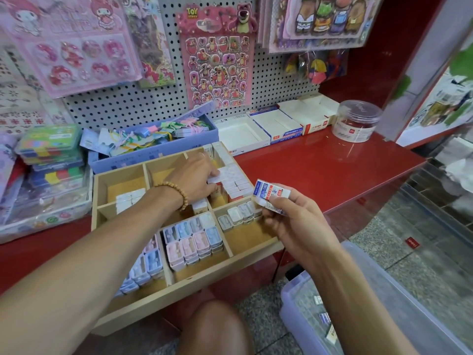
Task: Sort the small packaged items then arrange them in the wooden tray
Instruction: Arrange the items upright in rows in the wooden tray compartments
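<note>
Right hand (289, 213) grips eraser pack (271, 193) beside wooden tray (204, 275).

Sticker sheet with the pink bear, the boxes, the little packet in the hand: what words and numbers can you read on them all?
"TOY" on the pink bear sticker sheet; the smaller word under it is blurred.
"2B" on the blue and white box; the rest is too small.
"2B" on the eraser packet that the right hand holds; its red characters are blurred.
The print on the round clear tub, the white boxes and the tray items is too small to read.
</note>
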`<state>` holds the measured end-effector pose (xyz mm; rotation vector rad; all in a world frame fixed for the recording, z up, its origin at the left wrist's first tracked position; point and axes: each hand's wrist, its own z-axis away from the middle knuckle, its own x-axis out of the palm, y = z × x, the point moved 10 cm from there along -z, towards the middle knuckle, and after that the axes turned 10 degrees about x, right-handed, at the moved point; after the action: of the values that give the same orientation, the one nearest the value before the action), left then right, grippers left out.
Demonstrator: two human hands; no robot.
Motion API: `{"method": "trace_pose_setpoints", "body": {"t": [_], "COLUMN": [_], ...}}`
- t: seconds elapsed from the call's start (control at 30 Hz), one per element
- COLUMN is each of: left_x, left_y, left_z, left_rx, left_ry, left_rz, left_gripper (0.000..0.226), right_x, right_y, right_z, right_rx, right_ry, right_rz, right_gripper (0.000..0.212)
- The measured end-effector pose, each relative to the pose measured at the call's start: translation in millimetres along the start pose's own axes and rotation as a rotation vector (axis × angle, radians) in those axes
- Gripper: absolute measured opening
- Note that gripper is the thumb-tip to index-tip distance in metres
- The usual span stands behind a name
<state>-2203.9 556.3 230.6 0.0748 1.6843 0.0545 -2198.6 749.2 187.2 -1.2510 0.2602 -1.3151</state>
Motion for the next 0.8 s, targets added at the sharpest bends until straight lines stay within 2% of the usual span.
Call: {"method": "trace_pose_setpoints", "body": {"t": [0.13, 0.27, 0.37, 0.43, 0.5, 0.63, 0.8], "left_x": [-5.5, -33.7, -56.5, -56.8, -49.3, -46.4, -49.6], "left_y": [1.5, 7.0, 21.8, 43.3, 62.9, 56.4, 44.6], "left_z": [1.4, 9.3, 28.8, 44.1, 58.1, 76.8, 96.6], "left_rx": [-0.023, -0.054, -0.070, -0.043, -0.014, -0.079, -0.174], "left_ry": [-0.016, 0.120, 0.292, 0.273, 0.186, 0.209, 0.225], "left_rz": [0.042, 0.116, 0.447, 0.734, 0.897, 0.975, 1.127], "left_gripper": [0.033, 0.023, 0.015, 0.012, 0.008, 0.007, 0.007], "right_x": [0.9, 2.8, 10.1, 17.1, 24.4, 38.2, 54.3], "right_y": [0.3, -1.1, -1.2, -0.7, 0.4, 1.6, 5.9], "right_z": [3.1, 7.7, 12.5, 16.5, 21.2, 33.1, 45.6], "right_rx": [-0.012, -0.028, -0.048, -0.062, -0.072, -0.087, -0.085], "right_ry": [0.001, 0.008, -0.002, -0.012, -0.025, -0.055, -0.092], "right_rz": [0.028, 0.048, 0.091, 0.126, 0.148, 0.154, 0.060], "right_gripper": [0.022, 0.019, 0.016, 0.015, 0.014, 0.015, 0.029]}}
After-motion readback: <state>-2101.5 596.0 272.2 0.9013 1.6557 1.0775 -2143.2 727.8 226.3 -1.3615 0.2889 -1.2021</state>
